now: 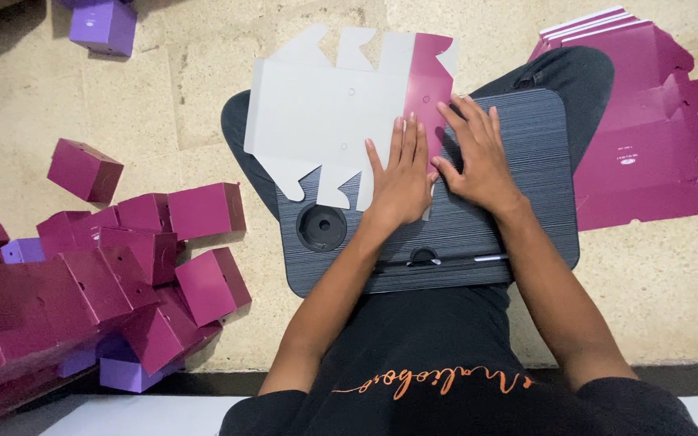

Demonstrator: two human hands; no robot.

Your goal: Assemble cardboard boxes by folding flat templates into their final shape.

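Note:
A flat die-cut cardboard box blank [317, 113], grey-white side up, lies across a dark lap tray [519, 234] on my crossed legs. One panel at its right end is folded over and shows magenta [428, 77]. My left hand [401, 178] presses flat on the blank beside that fold, fingers together and pointing away from me. My right hand [478, 157] rests next to it, fingers spread over the lower end of the magenta flap and the tray.
A heap of folded magenta boxes [147, 258] and a few lilac ones [127, 375] lies on the floor to my left. A lilac box [103, 26] sits at the far left. A stack of flat magenta blanks [648, 137] lies on my right.

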